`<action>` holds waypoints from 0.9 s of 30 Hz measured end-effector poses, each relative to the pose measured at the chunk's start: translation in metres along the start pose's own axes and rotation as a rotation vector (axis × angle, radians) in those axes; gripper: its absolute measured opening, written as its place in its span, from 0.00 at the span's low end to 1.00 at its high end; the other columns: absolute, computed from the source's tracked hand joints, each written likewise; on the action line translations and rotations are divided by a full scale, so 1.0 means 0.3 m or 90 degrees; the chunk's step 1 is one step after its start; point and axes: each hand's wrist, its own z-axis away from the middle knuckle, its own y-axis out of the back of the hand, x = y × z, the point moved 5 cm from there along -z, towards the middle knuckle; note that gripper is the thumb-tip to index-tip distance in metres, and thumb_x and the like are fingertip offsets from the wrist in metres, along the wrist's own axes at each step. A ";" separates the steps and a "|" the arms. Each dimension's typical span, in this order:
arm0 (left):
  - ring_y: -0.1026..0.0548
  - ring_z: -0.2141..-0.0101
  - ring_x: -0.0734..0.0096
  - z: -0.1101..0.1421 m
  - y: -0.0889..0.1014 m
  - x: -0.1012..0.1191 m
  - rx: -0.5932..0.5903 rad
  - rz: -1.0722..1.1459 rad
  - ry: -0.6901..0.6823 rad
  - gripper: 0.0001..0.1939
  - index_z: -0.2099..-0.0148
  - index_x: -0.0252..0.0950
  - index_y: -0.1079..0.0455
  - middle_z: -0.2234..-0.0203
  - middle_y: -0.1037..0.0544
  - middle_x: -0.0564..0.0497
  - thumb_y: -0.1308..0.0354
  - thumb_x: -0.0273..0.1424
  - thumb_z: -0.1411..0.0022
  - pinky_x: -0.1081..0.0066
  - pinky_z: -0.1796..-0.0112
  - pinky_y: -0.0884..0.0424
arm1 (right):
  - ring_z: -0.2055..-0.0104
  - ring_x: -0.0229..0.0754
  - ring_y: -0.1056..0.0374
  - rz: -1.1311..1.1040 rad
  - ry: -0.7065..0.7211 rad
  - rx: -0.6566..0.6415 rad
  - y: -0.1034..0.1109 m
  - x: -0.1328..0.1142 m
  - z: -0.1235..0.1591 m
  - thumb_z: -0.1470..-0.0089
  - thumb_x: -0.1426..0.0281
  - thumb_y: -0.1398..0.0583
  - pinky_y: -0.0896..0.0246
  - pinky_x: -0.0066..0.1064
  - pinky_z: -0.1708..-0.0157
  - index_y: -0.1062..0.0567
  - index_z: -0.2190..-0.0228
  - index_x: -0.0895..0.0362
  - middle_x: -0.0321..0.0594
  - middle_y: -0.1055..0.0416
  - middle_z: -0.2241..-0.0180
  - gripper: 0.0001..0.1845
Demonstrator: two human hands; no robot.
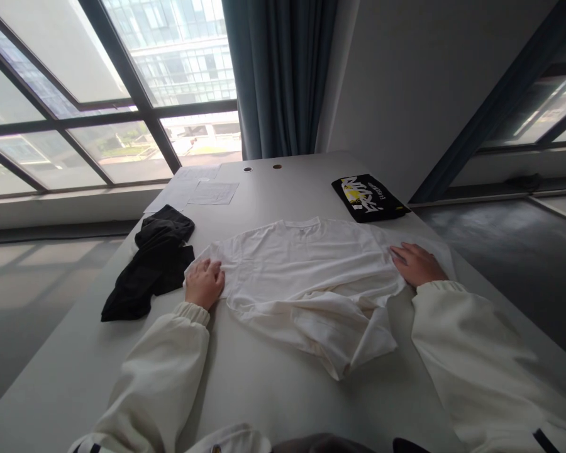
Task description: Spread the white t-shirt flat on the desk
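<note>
A white T-shirt (306,270) lies spread on the white table (264,390), collar toward the far side, its lower hem bunched and folded up toward me. My left hand (204,283) rests curled on the shirt's left sleeve edge. My right hand (416,263) lies flat, fingers together, on the shirt's right sleeve. Both arms wear cream sleeves.
A crumpled black garment (151,264) lies left of the shirt. A folded black shirt with yellow and white print (368,197) sits at the far right. Paper sheets (202,189) lie at the far end. Windows and a curtain stand behind the table.
</note>
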 end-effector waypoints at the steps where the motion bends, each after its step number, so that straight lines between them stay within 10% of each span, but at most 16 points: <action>1: 0.30 0.38 0.44 0.000 -0.006 0.001 -0.015 0.003 -0.008 0.21 0.42 0.40 0.23 0.40 0.25 0.38 0.46 0.38 0.32 0.48 0.37 0.36 | 0.30 0.58 0.41 -0.003 0.018 0.003 0.010 -0.031 0.011 0.33 0.62 0.50 0.44 0.59 0.34 0.25 0.39 0.53 0.52 0.35 0.32 0.27; 11: 0.23 0.50 0.49 -0.102 0.049 -0.077 0.009 0.001 0.055 0.22 0.39 0.38 0.26 0.48 0.20 0.39 0.52 0.34 0.29 0.55 0.47 0.29 | 0.28 0.59 0.43 -0.129 0.337 -0.032 0.023 -0.454 0.161 0.31 0.64 0.49 0.52 0.63 0.31 0.26 0.37 0.49 0.46 0.35 0.31 0.26; 15: 0.26 0.45 0.45 -0.146 0.029 -0.151 0.015 -0.007 0.111 0.27 0.34 0.34 0.29 0.40 0.24 0.36 0.46 0.34 0.33 0.53 0.44 0.31 | 0.27 0.60 0.43 -0.159 0.366 -0.078 -0.013 -0.477 0.163 0.32 0.62 0.48 0.52 0.65 0.31 0.29 0.34 0.48 0.46 0.39 0.28 0.28; 27: 0.20 0.57 0.55 -0.123 0.066 -0.122 0.015 0.016 0.172 0.20 0.44 0.40 0.24 0.59 0.18 0.46 0.44 0.28 0.37 0.63 0.58 0.29 | 0.28 0.59 0.42 -0.204 0.375 -0.084 -0.017 -0.449 0.146 0.32 0.59 0.47 0.52 0.65 0.30 0.28 0.35 0.49 0.47 0.38 0.29 0.28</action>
